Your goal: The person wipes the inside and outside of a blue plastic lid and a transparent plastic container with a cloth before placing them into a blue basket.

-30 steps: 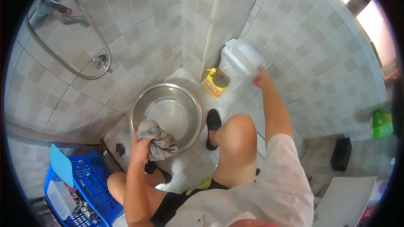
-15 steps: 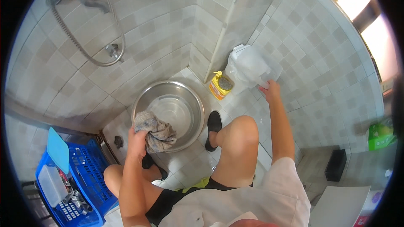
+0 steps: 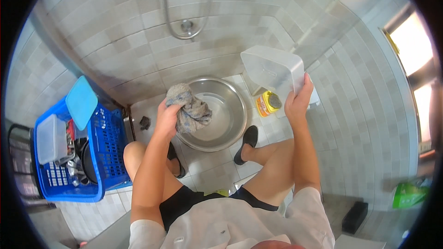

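My left fingers (image 3: 173,109) were closed round a cloth (image 3: 190,107), my right fingers (image 3: 306,85) gripped a plastic container (image 3: 272,68); washing seemed in preparation, calling for both together above the steel basin (image 3: 236,110).

This looks like a small home bathroom: its walls (image 3: 110,32) are tiled in pale checks, and a metal shower hose (image 3: 165,4) hangs in a loop by a wall valve (image 3: 186,26). A steel basin (image 3: 237,115) stands on the tiled floor (image 3: 210,175) near a blue plastic basket (image 3: 74,196) of kitchenware (image 3: 87,161).
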Demonstrator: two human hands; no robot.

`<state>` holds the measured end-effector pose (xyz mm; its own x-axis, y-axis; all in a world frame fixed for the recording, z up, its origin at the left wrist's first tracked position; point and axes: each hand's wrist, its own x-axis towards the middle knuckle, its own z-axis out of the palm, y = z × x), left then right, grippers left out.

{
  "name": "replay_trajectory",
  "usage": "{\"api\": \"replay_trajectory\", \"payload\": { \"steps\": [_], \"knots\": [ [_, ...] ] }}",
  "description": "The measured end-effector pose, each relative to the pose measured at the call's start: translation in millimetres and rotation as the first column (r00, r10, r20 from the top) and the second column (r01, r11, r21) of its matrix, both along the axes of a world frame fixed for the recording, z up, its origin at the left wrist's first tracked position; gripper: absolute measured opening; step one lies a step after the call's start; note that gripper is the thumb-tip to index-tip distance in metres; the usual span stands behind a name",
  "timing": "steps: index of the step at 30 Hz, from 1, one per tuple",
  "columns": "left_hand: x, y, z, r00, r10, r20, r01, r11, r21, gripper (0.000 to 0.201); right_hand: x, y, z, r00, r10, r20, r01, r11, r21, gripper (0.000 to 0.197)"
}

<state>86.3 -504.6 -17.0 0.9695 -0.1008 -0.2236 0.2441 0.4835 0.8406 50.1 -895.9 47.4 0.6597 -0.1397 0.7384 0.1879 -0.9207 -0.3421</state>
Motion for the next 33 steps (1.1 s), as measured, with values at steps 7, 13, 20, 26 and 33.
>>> {"api": "replay_trajectory", "payload": {
  "steps": [7,13,20,26,33],
  "knots": [
    [-5,0,4,0.994,0.108,0.002,-0.107,0.993,-0.042,0.034,3,33,-16,0.984,0.07,0.163,-0.06,0.996,-0.067,0.071],
    [-11,-2,-8,0.992,0.106,0.067,-0.101,0.992,-0.079,0.033,-3,33,-29,0.986,0.092,0.143,-0.082,0.994,-0.077,0.07],
    [-18,-10,-1,0.99,0.114,0.082,-0.108,0.992,-0.064,0.033,-6,39,-36,0.98,0.13,0.152,-0.117,0.989,-0.094,0.071],
    [-17,-7,-11,0.989,0.093,0.115,-0.087,0.995,-0.057,0.036,-8,52,-42,0.981,0.139,0.132,-0.126,0.987,-0.101,0.067],
    [-18,-17,-15,0.968,0.127,0.216,-0.105,0.988,-0.11,0.041,-5,67,-81,0.958,0.225,-0.179,-0.15,0.921,0.358,0.059]
  ]
}}
